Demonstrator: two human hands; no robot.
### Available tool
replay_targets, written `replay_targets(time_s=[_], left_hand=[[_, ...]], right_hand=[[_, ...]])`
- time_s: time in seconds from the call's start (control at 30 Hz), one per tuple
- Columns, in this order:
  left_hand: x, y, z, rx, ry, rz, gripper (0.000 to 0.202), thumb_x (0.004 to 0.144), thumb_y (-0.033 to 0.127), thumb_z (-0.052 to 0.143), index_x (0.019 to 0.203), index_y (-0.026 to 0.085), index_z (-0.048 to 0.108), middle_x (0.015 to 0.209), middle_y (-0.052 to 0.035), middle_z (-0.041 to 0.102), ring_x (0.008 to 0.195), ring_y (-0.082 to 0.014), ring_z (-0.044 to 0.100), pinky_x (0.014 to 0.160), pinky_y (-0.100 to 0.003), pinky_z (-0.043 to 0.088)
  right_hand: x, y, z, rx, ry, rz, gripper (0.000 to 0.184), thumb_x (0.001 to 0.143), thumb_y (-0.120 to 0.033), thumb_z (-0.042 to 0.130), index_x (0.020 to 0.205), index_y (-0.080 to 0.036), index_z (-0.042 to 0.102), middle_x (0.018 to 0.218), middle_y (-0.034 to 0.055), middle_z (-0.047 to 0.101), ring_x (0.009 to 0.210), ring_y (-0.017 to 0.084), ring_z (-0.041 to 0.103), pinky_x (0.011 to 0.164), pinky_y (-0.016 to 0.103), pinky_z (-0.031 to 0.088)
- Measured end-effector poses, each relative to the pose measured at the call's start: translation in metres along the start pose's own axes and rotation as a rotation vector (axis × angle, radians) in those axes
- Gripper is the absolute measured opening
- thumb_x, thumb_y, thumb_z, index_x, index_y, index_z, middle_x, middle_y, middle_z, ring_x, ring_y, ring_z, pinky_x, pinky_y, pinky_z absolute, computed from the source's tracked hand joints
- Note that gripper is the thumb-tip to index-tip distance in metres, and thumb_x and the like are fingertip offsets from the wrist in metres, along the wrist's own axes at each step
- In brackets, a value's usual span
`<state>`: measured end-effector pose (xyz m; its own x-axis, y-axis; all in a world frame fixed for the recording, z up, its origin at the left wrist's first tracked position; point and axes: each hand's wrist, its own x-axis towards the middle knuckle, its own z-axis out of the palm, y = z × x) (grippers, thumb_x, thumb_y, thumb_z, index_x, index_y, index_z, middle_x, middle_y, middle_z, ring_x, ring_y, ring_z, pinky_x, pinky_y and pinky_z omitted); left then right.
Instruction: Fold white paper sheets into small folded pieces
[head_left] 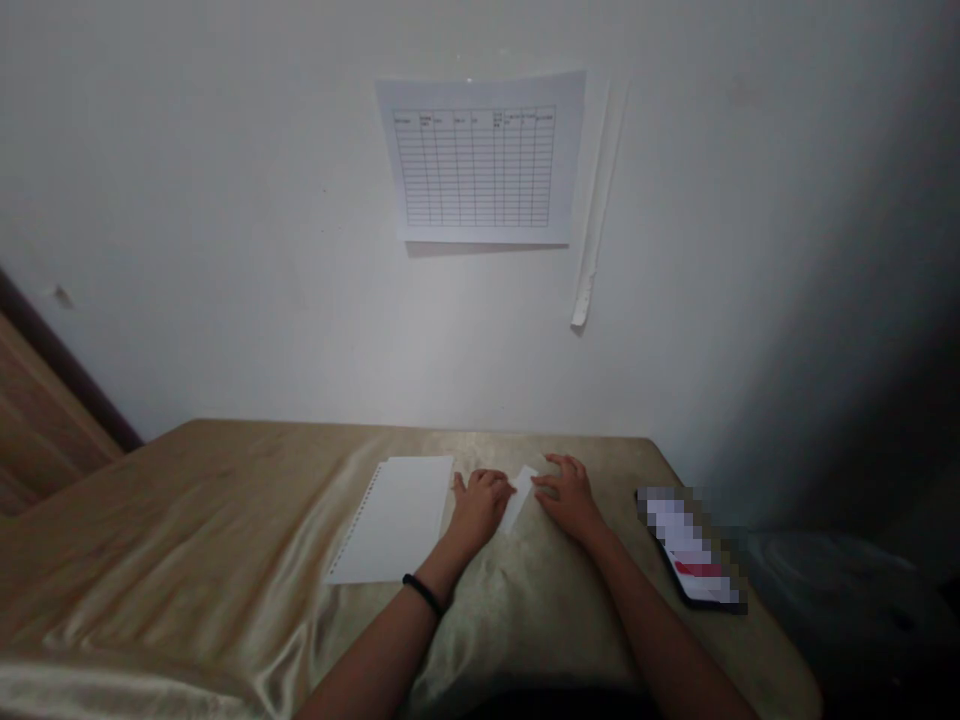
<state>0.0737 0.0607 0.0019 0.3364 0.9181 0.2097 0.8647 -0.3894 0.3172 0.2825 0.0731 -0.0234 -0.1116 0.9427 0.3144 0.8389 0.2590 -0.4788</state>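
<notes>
Hiding paper strip's [517, 508] edge: left hand [482, 497]

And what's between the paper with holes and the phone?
In the head view, left to right: the left hand, a small white paper strip, then the right hand.

Left fingers [491, 480] and right fingers [550, 483] flank a small white paper strip [517, 502] on shiny cloth [247, 500].

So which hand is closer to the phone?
Right. The right hand is to the left of the phone, apart from it; the left hand is farther left, beyond the small white paper.
</notes>
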Motion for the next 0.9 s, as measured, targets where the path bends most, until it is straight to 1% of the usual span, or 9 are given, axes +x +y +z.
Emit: replay_targets(time_s=[0.1, 0.17, 0.23, 0.43, 0.5, 0.57, 0.63, 0.7, 0.9], left_hand=[[-0.003, 0.003, -0.002, -0.018, 0.013, 0.012, 0.023, 0.096, 0.041, 0.056, 0.11, 0.03, 0.07, 0.127, -0.0048, 0.065, 0.127, -0.0285, 0.049, 0.113, -0.072, 0.01], [-0.004, 0.005, -0.002, -0.009, 0.01, 0.013, 0.032, 0.089, 0.049, 0.064, 0.113, 0.029, 0.07, 0.13, -0.0061, 0.063, 0.129, -0.0313, 0.047, 0.113, -0.073, 0.008], [-0.005, 0.006, -0.002, 0.008, 0.0, 0.013, 0.039, 0.085, 0.053, 0.068, 0.116, 0.029, 0.069, 0.133, -0.0073, 0.061, 0.132, -0.0332, 0.045, 0.113, -0.073, 0.008], [-0.004, 0.003, -0.001, 0.016, -0.023, -0.008, 0.037, 0.088, 0.046, 0.064, 0.122, 0.034, 0.066, 0.136, -0.0061, 0.059, 0.133, -0.0327, 0.044, 0.114, -0.071, 0.007], [-0.004, 0.003, -0.001, 0.008, -0.025, -0.011, 0.037, 0.088, 0.046, 0.063, 0.124, 0.035, 0.066, 0.136, -0.0057, 0.06, 0.133, -0.0326, 0.045, 0.114, -0.071, 0.007], [-0.003, 0.003, 0.0, -0.012, -0.014, -0.017, 0.037, 0.089, 0.046, 0.062, 0.124, 0.034, 0.065, 0.135, -0.0058, 0.061, 0.132, -0.0321, 0.046, 0.115, -0.071, 0.006], [-0.003, 0.003, 0.0, -0.041, 0.004, -0.025, 0.038, 0.09, 0.045, 0.06, 0.126, 0.031, 0.063, 0.133, -0.0065, 0.063, 0.131, -0.0312, 0.047, 0.116, -0.07, 0.004], [-0.002, 0.003, 0.001, -0.071, 0.016, -0.033, 0.04, 0.092, 0.042, 0.058, 0.129, 0.028, 0.061, 0.133, -0.0076, 0.064, 0.13, -0.0299, 0.049, 0.118, -0.067, 0.004], [-0.001, 0.005, 0.003, -0.131, 0.039, -0.057, 0.039, 0.094, 0.039, 0.056, 0.129, 0.025, 0.059, 0.133, -0.0083, 0.064, 0.129, -0.0269, 0.052, 0.12, -0.06, 0.011]], right_hand=[[0.0, 0.003, 0.001, 0.034, 0.011, -0.012, 0.026, 0.082, -0.028, 0.067, 0.105, -0.031, 0.078, 0.144, 0.0025, 0.051, 0.14, 0.03, 0.028, 0.121, 0.046, 0.022], [-0.001, 0.004, 0.001, 0.045, 0.017, -0.025, 0.027, 0.082, -0.028, 0.068, 0.107, -0.031, 0.078, 0.143, 0.0033, 0.052, 0.138, 0.029, 0.031, 0.12, 0.046, 0.023], [-0.001, 0.005, 0.002, 0.044, 0.022, -0.034, 0.029, 0.082, -0.028, 0.068, 0.109, -0.03, 0.077, 0.143, 0.0048, 0.052, 0.137, 0.029, 0.033, 0.12, 0.046, 0.025], [-0.002, 0.008, 0.0, 0.026, 0.046, 0.002, 0.04, 0.08, -0.026, 0.067, 0.121, -0.026, 0.071, 0.137, 0.0098, 0.055, 0.132, 0.029, 0.04, 0.115, 0.046, 0.032], [-0.003, 0.01, -0.002, 0.022, 0.064, 0.036, 0.037, 0.081, -0.026, 0.066, 0.117, -0.024, 0.073, 0.13, 0.0112, 0.058, 0.129, 0.03, 0.043, 0.113, 0.046, 0.035], [-0.004, 0.01, -0.004, 0.028, 0.07, 0.055, 0.028, 0.082, -0.027, 0.065, 0.107, -0.024, 0.077, 0.124, 0.0116, 0.062, 0.124, 0.03, 0.046, 0.11, 0.046, 0.037], [-0.004, 0.01, -0.006, 0.04, 0.057, 0.055, 0.021, 0.083, -0.027, 0.065, 0.098, -0.024, 0.079, 0.118, 0.0113, 0.064, 0.12, 0.03, 0.049, 0.109, 0.044, 0.039], [-0.005, 0.008, -0.006, 0.054, 0.034, 0.043, 0.018, 0.083, -0.027, 0.065, 0.094, -0.024, 0.08, 0.115, 0.0109, 0.065, 0.118, 0.029, 0.05, 0.108, 0.043, 0.039], [-0.008, -0.004, -0.003, 0.078, -0.018, -0.007, 0.023, 0.084, -0.032, 0.067, 0.104, -0.027, 0.078, 0.117, 0.0094, 0.064, 0.119, 0.028, 0.049, 0.109, 0.042, 0.038]])
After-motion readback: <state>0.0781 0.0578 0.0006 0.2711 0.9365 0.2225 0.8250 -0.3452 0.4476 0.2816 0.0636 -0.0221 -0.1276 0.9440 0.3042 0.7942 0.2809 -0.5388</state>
